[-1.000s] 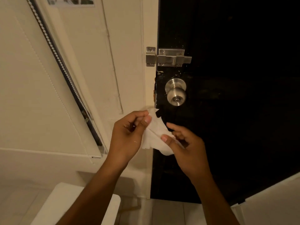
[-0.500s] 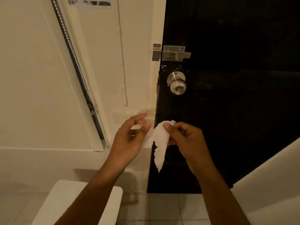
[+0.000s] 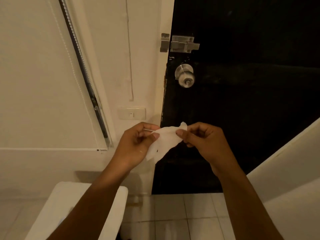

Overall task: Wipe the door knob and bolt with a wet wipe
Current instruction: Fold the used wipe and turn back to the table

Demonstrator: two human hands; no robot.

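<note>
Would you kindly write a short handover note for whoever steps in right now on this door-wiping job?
Left hand: shut on one edge of the wet wipe.
Right hand: shut on the opposite edge; the wipe is spread between both hands, below the hardware and not touching the door.
Door knob: on the black door, near its left edge.
Bolt: just above the knob, reaching across to the frame.
Done: wipe in hand and opened out.
Left: wipe the knob, then the bolt; neither is touched at this moment.

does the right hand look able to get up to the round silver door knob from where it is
Probably yes: nothing lies between the right hand and the round silver door knob above it, though it shares the white wet wipe with the left hand.
</note>
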